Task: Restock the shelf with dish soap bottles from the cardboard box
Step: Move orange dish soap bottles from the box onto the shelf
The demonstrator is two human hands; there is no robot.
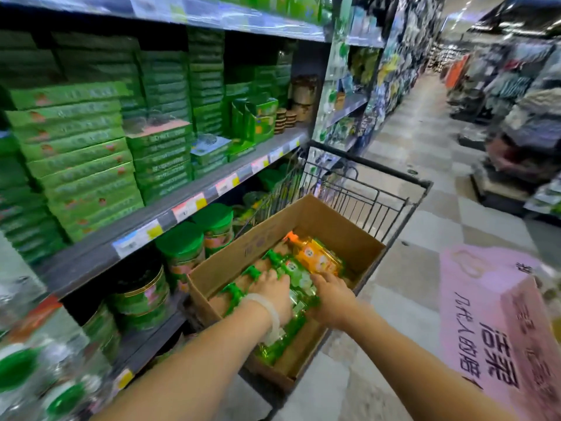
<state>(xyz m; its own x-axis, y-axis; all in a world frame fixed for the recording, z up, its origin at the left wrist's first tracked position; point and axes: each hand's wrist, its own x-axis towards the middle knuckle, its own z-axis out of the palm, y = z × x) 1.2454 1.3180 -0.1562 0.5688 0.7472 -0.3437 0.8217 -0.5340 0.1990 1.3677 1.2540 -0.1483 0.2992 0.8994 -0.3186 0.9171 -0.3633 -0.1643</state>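
1. Standing at left: grey shelf unit [170,208] with price tags along its edge; stacked green flat boxes [82,165] on the upper level, green-lidded round tins [182,247] on the level below, just beside the cart.
2. Parked against the shelf front: black wire shopping cart [373,189], carrying an open cardboard box [243,253] tilted across its basket.
3. Lying in the cardboard box: green dish soap bottles [299,276] side by side on their sides, long axes running from near right to far left, green pump heads pointing toward the shelf side; one orange dish soap bottle [318,256] at the far end, laid the same way.
4. Left hand [273,294], pale bracelet at the wrist, resting palm down over the green bottles, fingers curved onto them; firm grip cannot be told.
5. Right hand [331,296] laid on the bottle bodies just beside the left, fingertips bent over one; grip cannot be told through blur.
6. Box walls rising on all sides of the bottles; top fully open. Far cart rim standing higher than the box edge.
7. Sitting at near right: pink printed carton [498,314], apart from the cart. Tiled aisle floor [425,141] open ahead and to the right, with merchandise racks [522,126] on the far side.
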